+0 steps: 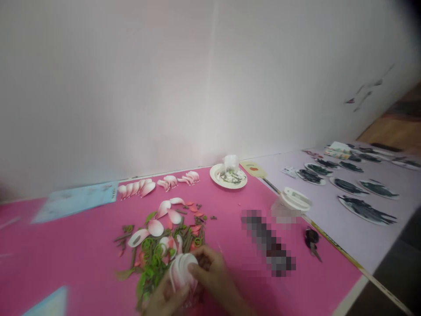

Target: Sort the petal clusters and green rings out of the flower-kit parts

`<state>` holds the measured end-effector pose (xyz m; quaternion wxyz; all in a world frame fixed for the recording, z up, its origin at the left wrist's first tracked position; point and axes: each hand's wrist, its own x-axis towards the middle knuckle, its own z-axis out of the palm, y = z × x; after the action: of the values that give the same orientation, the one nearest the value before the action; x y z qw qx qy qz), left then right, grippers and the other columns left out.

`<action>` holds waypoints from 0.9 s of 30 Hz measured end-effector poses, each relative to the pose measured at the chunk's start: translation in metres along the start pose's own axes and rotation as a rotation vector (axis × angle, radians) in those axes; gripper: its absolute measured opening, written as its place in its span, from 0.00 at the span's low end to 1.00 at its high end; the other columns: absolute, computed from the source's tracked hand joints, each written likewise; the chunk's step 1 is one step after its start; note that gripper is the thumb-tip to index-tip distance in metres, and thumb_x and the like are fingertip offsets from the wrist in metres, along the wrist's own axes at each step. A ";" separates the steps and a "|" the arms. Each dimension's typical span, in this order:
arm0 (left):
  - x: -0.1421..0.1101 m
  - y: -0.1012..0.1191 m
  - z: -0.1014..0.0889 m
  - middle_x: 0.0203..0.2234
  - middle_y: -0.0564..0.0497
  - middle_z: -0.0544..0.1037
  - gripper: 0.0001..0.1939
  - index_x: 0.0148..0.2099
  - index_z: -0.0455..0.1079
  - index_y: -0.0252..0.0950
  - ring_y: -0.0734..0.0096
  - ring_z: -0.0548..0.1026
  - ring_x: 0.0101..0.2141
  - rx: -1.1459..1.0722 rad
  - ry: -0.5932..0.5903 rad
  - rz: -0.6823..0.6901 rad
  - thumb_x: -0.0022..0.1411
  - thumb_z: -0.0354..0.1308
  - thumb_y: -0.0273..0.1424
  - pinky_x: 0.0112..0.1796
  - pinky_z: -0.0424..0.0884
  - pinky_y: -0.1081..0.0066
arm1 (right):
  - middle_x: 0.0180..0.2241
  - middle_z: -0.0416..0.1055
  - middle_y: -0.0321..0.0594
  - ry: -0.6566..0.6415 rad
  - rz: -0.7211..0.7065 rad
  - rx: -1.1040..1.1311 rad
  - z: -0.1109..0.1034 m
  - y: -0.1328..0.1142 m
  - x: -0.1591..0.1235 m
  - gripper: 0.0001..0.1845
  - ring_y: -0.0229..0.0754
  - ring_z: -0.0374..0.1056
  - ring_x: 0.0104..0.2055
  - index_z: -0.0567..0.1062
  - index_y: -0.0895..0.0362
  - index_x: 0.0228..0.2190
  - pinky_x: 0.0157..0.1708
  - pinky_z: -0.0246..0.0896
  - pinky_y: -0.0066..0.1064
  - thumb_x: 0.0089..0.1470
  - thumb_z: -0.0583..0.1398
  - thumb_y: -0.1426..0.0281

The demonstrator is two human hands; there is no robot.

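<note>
while left hand (169, 296) cradles smooth, cupped pink-white petals (180, 272), right hand (208, 265) pinches their rims.

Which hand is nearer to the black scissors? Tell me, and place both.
Right. The right hand is left of the black scissors, at the right side of the white-pink petals; the left hand is farther left, at their near side.

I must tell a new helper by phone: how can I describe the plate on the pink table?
Find the pink table and look at its far edge, by the wall. Right of the pink-and-white petals lies a round white plate. A crumpled white lump stands on it, while the plates on the pale table hold dark pieces.
</note>
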<state>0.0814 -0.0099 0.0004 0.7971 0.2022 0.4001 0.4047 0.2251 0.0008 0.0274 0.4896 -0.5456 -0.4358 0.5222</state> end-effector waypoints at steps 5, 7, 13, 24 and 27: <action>-0.002 0.004 0.009 0.39 0.36 0.80 0.33 0.50 0.72 0.34 0.49 0.78 0.38 0.006 -0.063 0.007 0.41 0.73 0.39 0.34 0.75 0.59 | 0.22 0.64 0.31 -0.005 0.011 -0.029 -0.005 0.002 0.003 0.07 0.36 0.61 0.24 0.70 0.58 0.27 0.25 0.54 0.27 0.44 0.62 0.68; -0.003 0.006 0.012 0.41 0.37 0.79 0.34 0.51 0.72 0.35 0.49 0.77 0.40 -0.016 -0.074 0.035 0.41 0.73 0.39 0.35 0.74 0.60 | 0.22 0.64 0.31 -0.018 0.015 0.002 -0.005 0.003 0.004 0.08 0.35 0.60 0.24 0.69 0.57 0.26 0.25 0.53 0.27 0.44 0.62 0.67; -0.007 0.009 0.018 0.42 0.41 0.78 0.39 0.57 0.67 0.38 0.53 0.74 0.45 -0.075 -0.169 0.112 0.42 0.74 0.37 0.44 0.70 0.60 | 0.25 0.66 0.33 -0.050 -0.007 0.029 -0.006 -0.001 0.002 0.08 0.38 0.64 0.28 0.69 0.56 0.28 0.28 0.57 0.28 0.46 0.62 0.66; -0.008 0.007 0.018 0.36 0.43 0.77 0.40 0.56 0.67 0.36 0.59 0.74 0.40 0.027 -0.255 0.125 0.42 0.72 0.43 0.41 0.68 0.63 | 0.30 0.70 0.37 -0.101 -0.144 -0.160 -0.008 -0.005 -0.002 0.08 0.41 0.67 0.32 0.76 0.54 0.32 0.31 0.61 0.30 0.53 0.59 0.65; -0.006 0.006 0.017 0.35 0.44 0.77 0.35 0.53 0.70 0.36 0.61 0.74 0.37 -0.007 -0.266 0.105 0.42 0.73 0.41 0.39 0.68 0.65 | 0.29 0.69 0.36 -0.067 -0.207 -0.316 -0.006 -0.005 -0.003 0.06 0.41 0.66 0.31 0.76 0.53 0.31 0.30 0.59 0.29 0.54 0.58 0.68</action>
<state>0.0900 -0.0116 0.0173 0.8216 0.2717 0.2784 0.4168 0.2314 -0.0019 0.0326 0.4341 -0.5503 -0.5823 0.4119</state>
